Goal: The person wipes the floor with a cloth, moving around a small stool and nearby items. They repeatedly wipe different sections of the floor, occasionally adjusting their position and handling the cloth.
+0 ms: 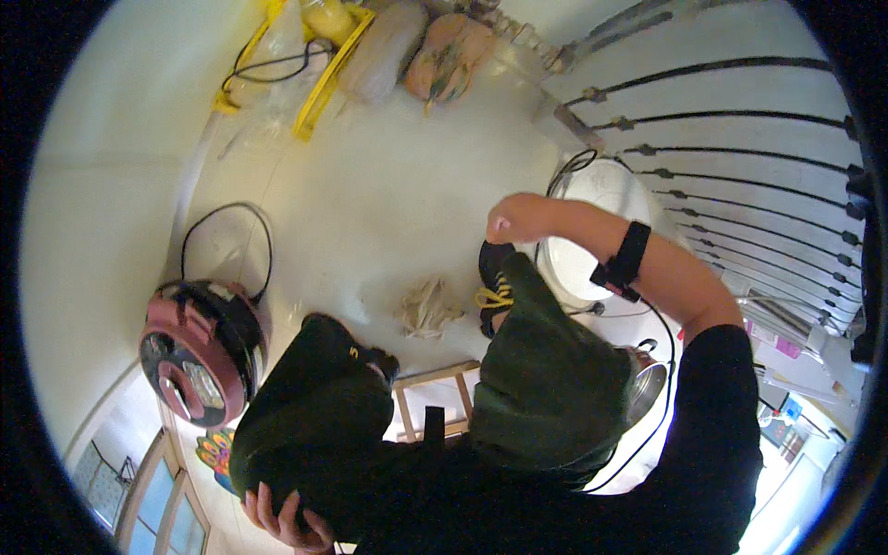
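Observation:
My right hand (522,218) is curled into a fist above the toe of a black shoe (494,277) with yellow laces. Nothing shows in it, though its underside is hidden. A black strap (630,257) with a small device circles that forearm, and a cable trails from it. Down at the lower left, my left hand (288,519) rests on my dark trouser leg (305,423), fingers spread and holding nothing. Between my feet a crumpled beige piece (427,309), perhaps a bag or cloth, lies on the pale floor (347,201).
An electric pressure cooker (205,354) with a looped cord stands at left. Ahead are a yellow plastic rack (331,80), a winter melon (385,55) and a pumpkin (449,55). To the right are a white round container (583,267) and a metal pot (649,388). A wooden stool (436,378) shows between my legs.

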{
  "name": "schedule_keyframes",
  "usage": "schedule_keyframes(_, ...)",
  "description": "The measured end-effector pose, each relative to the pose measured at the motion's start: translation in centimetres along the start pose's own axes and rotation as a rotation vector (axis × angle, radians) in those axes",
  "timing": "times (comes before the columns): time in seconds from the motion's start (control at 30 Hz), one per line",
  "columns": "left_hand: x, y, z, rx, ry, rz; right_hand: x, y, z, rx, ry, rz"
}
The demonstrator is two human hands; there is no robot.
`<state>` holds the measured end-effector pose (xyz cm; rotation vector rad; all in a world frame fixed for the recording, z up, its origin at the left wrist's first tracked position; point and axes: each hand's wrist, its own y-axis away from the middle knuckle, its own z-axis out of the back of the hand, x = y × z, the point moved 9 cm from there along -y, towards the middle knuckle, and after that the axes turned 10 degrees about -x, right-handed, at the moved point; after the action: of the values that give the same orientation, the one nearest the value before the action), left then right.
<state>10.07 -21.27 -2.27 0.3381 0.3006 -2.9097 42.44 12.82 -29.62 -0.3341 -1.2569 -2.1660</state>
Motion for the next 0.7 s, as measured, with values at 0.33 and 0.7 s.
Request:
schedule_keyframes(0.33,0.1,9.4,3.9,-0.079,0.017,-0.078,6.2,-5.3,-19.8,0.227,0.154,-0.085)
schedule_keyframes(0.7,0.8,12.5,5.0,-0.165,-0.087,-0.006,5.1,-2.0,-25.5,-0.830,-0.222,-0.425)
